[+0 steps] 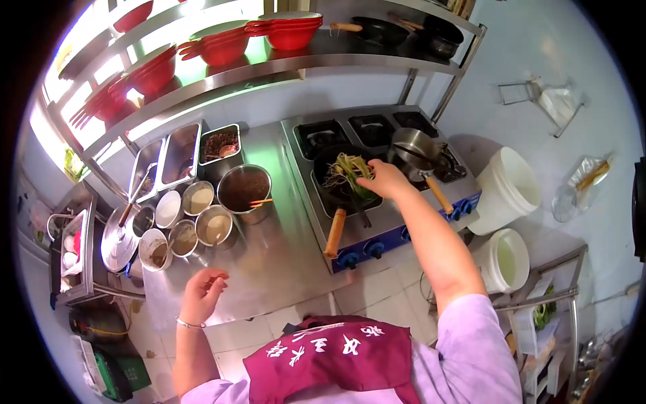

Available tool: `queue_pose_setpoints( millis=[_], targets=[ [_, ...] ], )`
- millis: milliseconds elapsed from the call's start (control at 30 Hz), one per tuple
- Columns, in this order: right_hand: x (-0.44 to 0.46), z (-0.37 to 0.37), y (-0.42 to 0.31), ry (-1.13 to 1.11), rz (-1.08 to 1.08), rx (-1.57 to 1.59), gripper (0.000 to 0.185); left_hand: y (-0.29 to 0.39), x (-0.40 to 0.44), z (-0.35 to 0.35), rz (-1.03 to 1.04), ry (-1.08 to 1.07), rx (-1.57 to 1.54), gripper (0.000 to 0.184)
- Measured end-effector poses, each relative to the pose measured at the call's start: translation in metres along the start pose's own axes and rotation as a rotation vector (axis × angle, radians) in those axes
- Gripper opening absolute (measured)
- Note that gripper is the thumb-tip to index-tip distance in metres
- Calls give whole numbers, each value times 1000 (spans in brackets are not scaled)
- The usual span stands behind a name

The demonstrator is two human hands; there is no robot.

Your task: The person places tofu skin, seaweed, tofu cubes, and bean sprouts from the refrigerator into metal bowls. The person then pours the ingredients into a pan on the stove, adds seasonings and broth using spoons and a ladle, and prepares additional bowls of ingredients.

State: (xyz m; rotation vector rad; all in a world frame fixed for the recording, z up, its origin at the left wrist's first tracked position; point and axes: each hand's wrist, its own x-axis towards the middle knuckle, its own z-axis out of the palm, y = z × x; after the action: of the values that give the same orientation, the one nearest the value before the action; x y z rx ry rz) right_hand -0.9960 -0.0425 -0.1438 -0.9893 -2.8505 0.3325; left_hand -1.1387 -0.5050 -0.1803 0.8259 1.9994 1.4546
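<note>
My right hand (382, 180) reaches over the stove, its fingers closed on the right side of a bunch of vegetables with green leaves and pale thin stalks (351, 172). Under the bunch is a black pan (326, 161) on the front left burner, its wooden handle (335, 232) pointing toward me. My left hand (205, 291) hangs over the steel counter's front edge, fingers loosely curled and a little apart, with nothing in it. A bracelet is on that wrist. Nearest to it are small containers of powders, among them a steel cup (214, 227).
Right of the pan, a steel saucepan (414, 149) stands on the gas stove (356, 242). A large steel pot (266, 174) holds dark contents. Red bowls (294, 37) line the overhead shelf (269, 66). White buckets (509, 185) stand at the stove's right.
</note>
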Motion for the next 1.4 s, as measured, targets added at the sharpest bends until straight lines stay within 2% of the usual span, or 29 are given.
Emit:
queue_pose_setpoints(
  millis=[67, 133, 200, 267, 300, 333, 400, 433, 467, 500, 533, 600, 633, 733, 767, 867, 1033, 1067, 1100, 1200, 1233, 1333, 1400],
  targets=[
    [-9, -11, -2, 118, 13, 166, 53, -8, 10, 6, -19, -24, -33, 15],
    [-32, -24, 2, 213, -32, 440, 34, -22, 28, 17, -77, -108, -178, 18],
    [-63, -34, 7, 173, -38, 601, 24, -24, 52, 42, -86, -219, -297, 25],
    [-100, -48, -9, -17, 12, 621, 23, -36, 87, 76, -28, -397, -249, 34],
    [-110, -33, 0, 15, -222, 526, 28, -34, 102, 99, -59, -392, -248, 37],
    [-122, -33, -13, -100, -191, 456, 39, -28, 115, 123, -90, -386, -244, 40],
    [-131, -19, -34, -36, -291, 315, 47, -16, 141, 165, -225, -473, -495, 45],
    [-128, -6, -37, 4, -309, 306, 49, -9, 152, 181, -225, -473, -494, 45],
    [-123, 9, -36, 44, -329, 298, 52, -3, 161, 196, -324, -526, -622, 42],
    [-117, 16, -39, 154, -381, 305, 41, 2, 166, 208, -425, -576, -751, 40],
    [-111, 24, -36, 153, -384, 308, 41, 8, 166, 217, -426, -571, -749, 40],
    [-96, 32, -33, 362, -483, 332, 26, 20, 166, 228, -523, -588, -779, 28],
    [-92, 31, -35, 452, -450, 390, 13, 25, 167, 230, -528, -578, -770, 28],
    [-71, 15, -38, 537, -409, 554, 14, 36, 164, 236, -563, -534, -639, 20],
    [-67, 5, -38, 416, -366, 587, 15, 39, 163, 238, -542, -511, -660, 20],
    [-57, -6, -24, 512, -452, 521, 15, 39, 158, 240, -527, -501, -726, 19],
    [-119, -59, -7, 448, -501, 777, 19, 49, 124, 224, -543, -515, -825, 24],
    [-127, -69, -1, 495, -575, 706, 18, 49, 117, 220, -545, -483, -832, 24],
    [-136, -77, 3, 478, -536, 722, 15, 49, 110, 213, -525, -478, -847, 25],
    [-138, -77, 12, 497, -533, 844, 12, 53, 88, 196, -506, -409, -848, 26],
    [-130, -72, 9, 501, -536, 800, 13, 55, 81, 191, -507, -380, -833, 26],
    [-108, -57, -15, 379, -605, 838, 14, 58, 60, 172, -509, -304, -841, 28],
    [-109, -53, -23, 440, -633, 908, 13, 56, 49, 155, -508, -269, -830, 28]
  ],
)
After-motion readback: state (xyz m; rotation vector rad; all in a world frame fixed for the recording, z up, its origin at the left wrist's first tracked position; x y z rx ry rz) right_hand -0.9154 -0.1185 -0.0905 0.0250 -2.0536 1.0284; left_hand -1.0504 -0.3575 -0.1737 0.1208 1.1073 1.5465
